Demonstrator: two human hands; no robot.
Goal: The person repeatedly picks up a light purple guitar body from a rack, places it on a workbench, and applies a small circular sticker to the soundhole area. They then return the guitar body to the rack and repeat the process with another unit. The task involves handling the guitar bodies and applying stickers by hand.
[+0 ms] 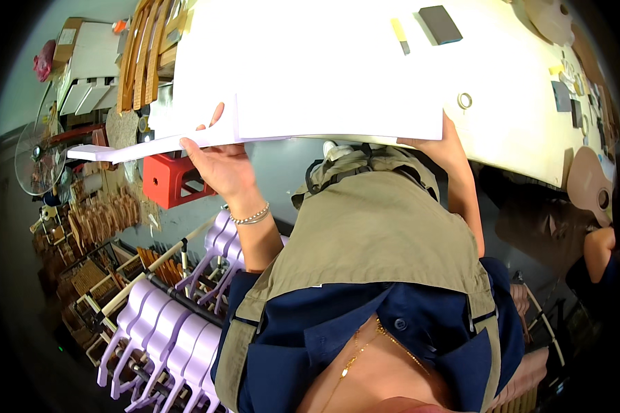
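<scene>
Left hand [224, 168] fingers grip the white panel [324, 76] edge, right hand [441, 141] grips beneath; keep it level above the surface [523, 131].

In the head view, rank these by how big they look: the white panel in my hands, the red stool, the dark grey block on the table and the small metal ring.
1. white panel
2. red stool
3. dark grey block
4. metal ring

The panel sits nearest the camera, which inflates it.

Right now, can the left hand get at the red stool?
Probably not: the left hand grips the white panel from below, and the red stool sits lower, beyond it; it would need to let go.
</scene>
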